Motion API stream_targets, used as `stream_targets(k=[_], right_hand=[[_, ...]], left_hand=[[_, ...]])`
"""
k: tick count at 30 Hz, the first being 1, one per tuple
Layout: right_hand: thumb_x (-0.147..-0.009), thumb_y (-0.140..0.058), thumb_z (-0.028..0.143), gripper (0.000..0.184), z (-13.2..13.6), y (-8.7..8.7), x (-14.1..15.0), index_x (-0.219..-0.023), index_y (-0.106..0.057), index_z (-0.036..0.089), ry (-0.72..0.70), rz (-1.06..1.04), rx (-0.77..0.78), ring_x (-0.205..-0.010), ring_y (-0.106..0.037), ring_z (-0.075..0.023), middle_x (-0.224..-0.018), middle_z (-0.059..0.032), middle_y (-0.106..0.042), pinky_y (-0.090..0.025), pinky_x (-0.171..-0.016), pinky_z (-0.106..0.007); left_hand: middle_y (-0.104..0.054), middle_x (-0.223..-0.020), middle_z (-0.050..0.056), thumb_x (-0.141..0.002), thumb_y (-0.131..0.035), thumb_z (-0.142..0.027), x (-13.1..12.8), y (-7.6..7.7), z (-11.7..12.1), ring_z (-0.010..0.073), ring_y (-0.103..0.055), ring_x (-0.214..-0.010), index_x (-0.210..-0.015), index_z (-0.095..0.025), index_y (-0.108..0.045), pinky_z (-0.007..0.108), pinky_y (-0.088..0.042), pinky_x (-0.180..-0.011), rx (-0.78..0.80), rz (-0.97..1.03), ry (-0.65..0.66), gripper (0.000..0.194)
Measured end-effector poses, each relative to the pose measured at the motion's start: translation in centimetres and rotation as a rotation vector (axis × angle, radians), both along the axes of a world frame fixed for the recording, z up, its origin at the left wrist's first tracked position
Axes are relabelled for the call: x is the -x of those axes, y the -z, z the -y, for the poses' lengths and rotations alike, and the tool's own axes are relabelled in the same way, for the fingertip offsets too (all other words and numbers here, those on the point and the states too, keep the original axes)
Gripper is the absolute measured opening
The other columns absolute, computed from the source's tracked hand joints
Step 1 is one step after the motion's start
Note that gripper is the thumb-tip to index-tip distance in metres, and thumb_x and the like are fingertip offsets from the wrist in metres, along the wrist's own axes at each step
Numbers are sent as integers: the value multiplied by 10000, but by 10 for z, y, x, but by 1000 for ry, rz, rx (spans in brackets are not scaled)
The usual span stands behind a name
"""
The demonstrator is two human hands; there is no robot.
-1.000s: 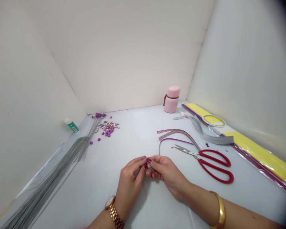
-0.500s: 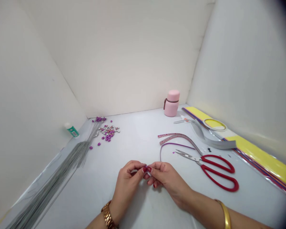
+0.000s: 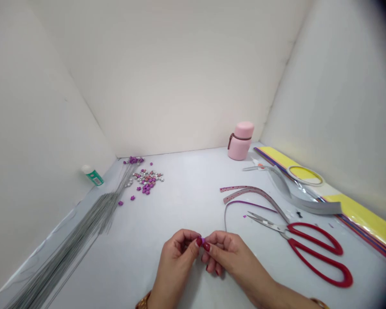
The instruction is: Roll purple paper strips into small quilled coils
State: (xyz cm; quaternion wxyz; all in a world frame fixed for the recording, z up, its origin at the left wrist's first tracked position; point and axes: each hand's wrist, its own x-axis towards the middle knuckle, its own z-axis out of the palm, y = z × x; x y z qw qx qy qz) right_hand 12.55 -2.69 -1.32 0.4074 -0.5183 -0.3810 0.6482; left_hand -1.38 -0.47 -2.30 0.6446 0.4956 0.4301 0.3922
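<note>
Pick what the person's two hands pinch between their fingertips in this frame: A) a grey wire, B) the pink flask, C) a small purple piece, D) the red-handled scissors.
C: the small purple piece shows between the fingertips of the left hand and right hand.

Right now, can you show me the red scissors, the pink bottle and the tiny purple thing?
Red-handled scissors [image 3: 349, 280], head view, point on the end of the lower handle loop.
Pink bottle [image 3: 240, 146], head view, point on its body.
Small purple piece [image 3: 202, 240], head view, point on the bit showing between the fingers.
</note>
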Motion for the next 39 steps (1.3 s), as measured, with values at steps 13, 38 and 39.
stream_targets(k=[13,38,39], right_hand=[[-736,-577,292,191,6,-9,-1,-643,-574,126,-41,125,-100,-452,-434,-72,-489,33,-523,-319,-458,-190],[-770,-544,316,214,7,-13,-9,-710,-584,114,-50,-267,45,-480,-527,-76,-633,-31,-615,-327,-459,-179],[-758,-563,331,220,7,-13,-8,-708,-583,118,-49,-215,25,-479,-518,-76,-623,-21,-606,-325,-457,-182]], left_hand=[[-613,-577,15,-723,-604,-249,-2,-7,2,132,-556,-552,-727,-133,-601,231,-424,-548,33,-23,-92,117],[-674,-795,60,-752,-557,-124,6,-14,4,189,-610,-767,-781,-201,-668,266,-468,-711,-600,-390,-23,138],[-667,-762,56,-760,-553,-146,5,-14,4,185,-608,-738,-754,-193,-662,263,-468,-691,-527,-358,-29,119]])
